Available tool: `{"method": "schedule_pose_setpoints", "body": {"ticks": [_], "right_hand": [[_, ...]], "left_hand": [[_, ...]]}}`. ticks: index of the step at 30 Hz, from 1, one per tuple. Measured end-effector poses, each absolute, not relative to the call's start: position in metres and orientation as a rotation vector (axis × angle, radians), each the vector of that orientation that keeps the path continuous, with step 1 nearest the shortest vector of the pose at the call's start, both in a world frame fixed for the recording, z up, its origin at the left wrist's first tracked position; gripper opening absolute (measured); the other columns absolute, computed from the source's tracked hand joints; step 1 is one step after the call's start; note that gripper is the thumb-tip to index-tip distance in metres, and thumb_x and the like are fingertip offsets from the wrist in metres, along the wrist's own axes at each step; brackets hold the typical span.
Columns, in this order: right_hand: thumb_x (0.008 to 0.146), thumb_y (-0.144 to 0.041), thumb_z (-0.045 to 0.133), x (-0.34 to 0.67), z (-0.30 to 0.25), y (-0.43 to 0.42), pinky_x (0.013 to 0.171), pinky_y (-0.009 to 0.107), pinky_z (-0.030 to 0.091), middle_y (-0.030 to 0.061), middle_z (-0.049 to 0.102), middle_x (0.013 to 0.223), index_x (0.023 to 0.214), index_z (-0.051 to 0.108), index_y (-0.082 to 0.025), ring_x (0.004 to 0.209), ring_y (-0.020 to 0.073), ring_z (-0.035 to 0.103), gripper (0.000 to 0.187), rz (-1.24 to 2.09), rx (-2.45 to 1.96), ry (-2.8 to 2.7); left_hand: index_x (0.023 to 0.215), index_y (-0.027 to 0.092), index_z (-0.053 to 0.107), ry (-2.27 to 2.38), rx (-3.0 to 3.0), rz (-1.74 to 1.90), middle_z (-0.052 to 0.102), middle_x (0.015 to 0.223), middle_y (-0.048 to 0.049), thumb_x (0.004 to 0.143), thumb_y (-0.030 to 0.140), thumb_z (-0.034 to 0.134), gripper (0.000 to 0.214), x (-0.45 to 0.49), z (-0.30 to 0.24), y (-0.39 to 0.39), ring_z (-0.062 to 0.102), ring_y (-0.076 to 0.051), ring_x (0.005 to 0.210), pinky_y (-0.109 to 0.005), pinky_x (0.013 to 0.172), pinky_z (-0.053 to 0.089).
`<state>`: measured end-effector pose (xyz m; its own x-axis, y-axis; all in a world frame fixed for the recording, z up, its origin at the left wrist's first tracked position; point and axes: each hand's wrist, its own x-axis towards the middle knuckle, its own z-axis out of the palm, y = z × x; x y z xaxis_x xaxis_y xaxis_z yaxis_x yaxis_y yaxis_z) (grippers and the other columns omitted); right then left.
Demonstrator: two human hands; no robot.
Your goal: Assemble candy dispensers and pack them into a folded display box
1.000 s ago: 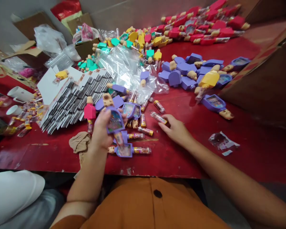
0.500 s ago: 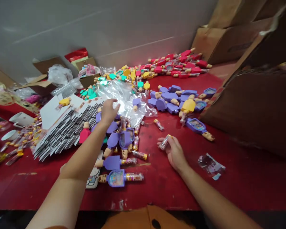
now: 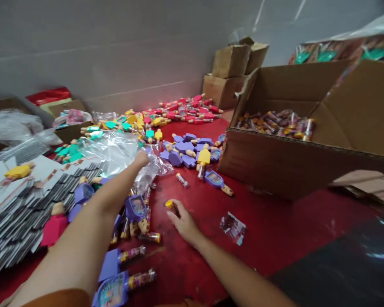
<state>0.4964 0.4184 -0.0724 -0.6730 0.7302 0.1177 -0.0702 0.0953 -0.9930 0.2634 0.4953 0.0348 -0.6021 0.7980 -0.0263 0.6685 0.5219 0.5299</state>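
My right hand (image 3: 184,221) is closed around a small clear tube with a yellow cap (image 3: 170,204), just above the red table. My left hand (image 3: 142,158) reaches forward over the crumpled clear plastic bag (image 3: 115,149), beside a purple paddle-shaped toy piece that shows only in part; its fingers are hidden and blurred. Under and beside my left forearm lie several purple toy pieces (image 3: 137,207), some with tubes attached. A loose tube (image 3: 182,180) rests beyond my right hand. Farther back is a pile of purple toy pieces (image 3: 188,147) with one yellow piece (image 3: 204,156) on its near side.
An open cardboard box (image 3: 259,164) holding several tubes stands at the right. Red toy pieces (image 3: 185,110) are heaped by the wall, with yellow and green ones to their left. Stacked printed cards (image 3: 41,213) cover the left side. A torn wrapper (image 3: 233,227) lies right of my hand.
The view has swung to the right, bringing the box's inside into sight. My left hand has reached farther forward toward the purple piece on the bag. The tube stays in my right hand.
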Motion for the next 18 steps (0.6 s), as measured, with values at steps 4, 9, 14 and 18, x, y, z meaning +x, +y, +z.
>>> {"method": "schedule_pose_setpoints", "body": {"ticks": [4, 9, 14, 18], "right_hand": [[0.075, -0.032, 0.05, 0.5, -0.064, 0.418, 0.085, 0.03, 0.045, 0.0043, 0.06, 0.098, 0.102, 0.051, -0.019, 0.09, 0.0158, 0.057, 0.03, 1.654, -0.651, -1.749], [0.078, -0.038, 0.052, 0.543, -0.042, 0.415, 0.082, 0.029, 0.046, 0.0044, 0.061, 0.096, 0.1, 0.052, -0.019, 0.088, 0.0161, 0.057, 0.029, 1.672, -0.721, -1.705], [0.083, -0.027, 0.052, 0.606, -0.021, 0.423, 0.072, 0.025, 0.045, 0.0035, 0.062, 0.091, 0.104, 0.055, -0.02, 0.08, 0.0132, 0.057, 0.023, 1.157, -0.379, -2.258], [0.088, -0.033, 0.046, 0.629, -0.004, 0.429, 0.065, 0.027, 0.04, 0.0038, 0.061, 0.077, 0.105, 0.058, -0.019, 0.07, 0.0141, 0.053, 0.025, 0.802, -0.189, -2.598]], "left_hand": [[0.081, 0.012, 0.051, 2.255, 1.081, 0.953, 0.049, 0.061, 0.0006, 0.083, 0.039, 0.049, 0.027, 0.29, 0.06, 0.464, 0.04, -0.005, 0.044, -0.017, 0.039, 0.033], [0.076, 0.017, 0.05, 1.495, 0.711, 1.243, 0.05, 0.056, 0.0017, 0.059, 0.065, 0.062, 0.053, 0.359, 0.064, 0.357, 0.029, -0.002, 0.033, -0.015, 0.029, 0.02], [0.092, 0.021, 0.048, 1.239, 0.658, 0.838, 0.059, 0.073, 0.0, 0.06, 0.037, 0.075, 0.045, 0.41, 0.046, 0.294, 0.056, -0.01, 0.053, -0.018, 0.044, 0.044], [0.094, 0.02, 0.048, 1.28, 0.753, 0.632, 0.053, 0.07, 0.0046, 0.064, 0.039, 0.071, 0.042, 0.419, 0.032, 0.294, 0.041, -0.004, 0.043, -0.014, 0.035, 0.034]]}}
